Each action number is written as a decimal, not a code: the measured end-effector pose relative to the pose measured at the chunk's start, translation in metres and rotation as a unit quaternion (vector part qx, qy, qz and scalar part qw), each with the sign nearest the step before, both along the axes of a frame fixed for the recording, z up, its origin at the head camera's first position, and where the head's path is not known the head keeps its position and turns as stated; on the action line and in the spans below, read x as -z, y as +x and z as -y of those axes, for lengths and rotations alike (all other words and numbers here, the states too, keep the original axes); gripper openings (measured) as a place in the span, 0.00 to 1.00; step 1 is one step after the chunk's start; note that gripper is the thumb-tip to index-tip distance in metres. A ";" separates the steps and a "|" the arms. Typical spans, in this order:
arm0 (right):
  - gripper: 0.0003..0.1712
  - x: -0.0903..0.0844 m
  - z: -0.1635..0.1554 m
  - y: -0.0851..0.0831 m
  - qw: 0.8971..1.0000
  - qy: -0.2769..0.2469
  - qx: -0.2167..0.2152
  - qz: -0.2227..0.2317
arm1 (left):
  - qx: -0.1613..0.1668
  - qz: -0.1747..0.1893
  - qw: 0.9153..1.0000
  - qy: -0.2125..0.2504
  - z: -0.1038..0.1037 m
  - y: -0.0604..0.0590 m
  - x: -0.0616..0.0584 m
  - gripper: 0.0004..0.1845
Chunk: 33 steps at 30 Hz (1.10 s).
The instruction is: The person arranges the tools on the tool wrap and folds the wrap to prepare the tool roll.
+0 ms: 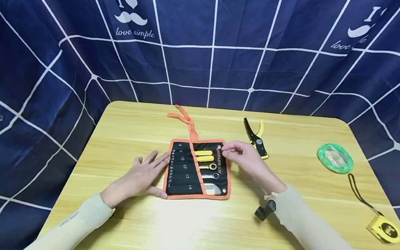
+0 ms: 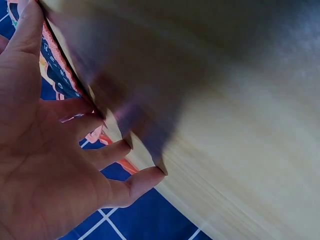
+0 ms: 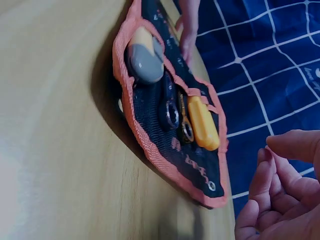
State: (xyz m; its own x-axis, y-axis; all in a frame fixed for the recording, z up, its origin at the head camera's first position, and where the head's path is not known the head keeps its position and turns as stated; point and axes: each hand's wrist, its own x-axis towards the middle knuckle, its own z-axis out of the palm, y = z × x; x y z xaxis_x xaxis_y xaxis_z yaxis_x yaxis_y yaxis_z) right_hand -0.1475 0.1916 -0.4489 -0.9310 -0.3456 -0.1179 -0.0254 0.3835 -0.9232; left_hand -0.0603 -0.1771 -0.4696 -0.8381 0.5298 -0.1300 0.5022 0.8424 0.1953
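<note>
A black tool roll (image 1: 181,175) with orange edging lies unfolded on the table. Its pockets hold two yellow-handled tools (image 1: 205,158), two ring-ended wrenches (image 1: 211,176) and a grey and cream tool (image 3: 145,62), kind unclear. My left hand (image 1: 142,177) is spread flat at the roll's left edge, thumb by the lower corner and fingertips by the side. Above the upper right corner is my right hand (image 1: 245,157), fingers curled and thumb tip against the fingertips. In the right wrist view, nothing shows between those fingertips (image 3: 268,156), which look apart from the roll.
Orange ties (image 1: 186,120) stretch from the roll toward the back edge. Black and yellow pliers-like cutters (image 1: 257,141) lie behind the right hand. Farther right are a coil of green wire (image 1: 335,157) and a yellow tape measure (image 1: 385,228) with a black strap. Dark blue cloth surrounds the table.
</note>
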 end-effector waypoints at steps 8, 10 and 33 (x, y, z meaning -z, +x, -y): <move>0.16 -0.016 -0.033 0.020 0.999 0.011 0.026 -0.016 | 0.001 0.002 1.000 -0.005 -0.001 -0.001 0.001 0.66; 0.17 -0.020 -0.042 0.026 0.999 0.011 0.036 -0.014 | 0.001 0.003 1.000 -0.006 -0.001 -0.001 0.001 0.66; 0.17 -0.005 -0.170 0.100 0.988 0.063 0.136 -0.026 | 0.003 -0.006 1.000 0.008 0.001 -0.001 0.003 0.66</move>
State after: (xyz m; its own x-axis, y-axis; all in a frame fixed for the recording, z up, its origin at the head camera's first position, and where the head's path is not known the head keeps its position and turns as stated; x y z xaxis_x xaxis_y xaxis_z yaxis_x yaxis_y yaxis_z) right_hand -0.0480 0.3619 -0.4441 -0.9933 -0.0683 -0.0934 0.0477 0.4938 -0.8683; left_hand -0.0614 -0.1779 -0.4728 -0.8367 0.5363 -0.1111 0.5093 0.8365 0.2022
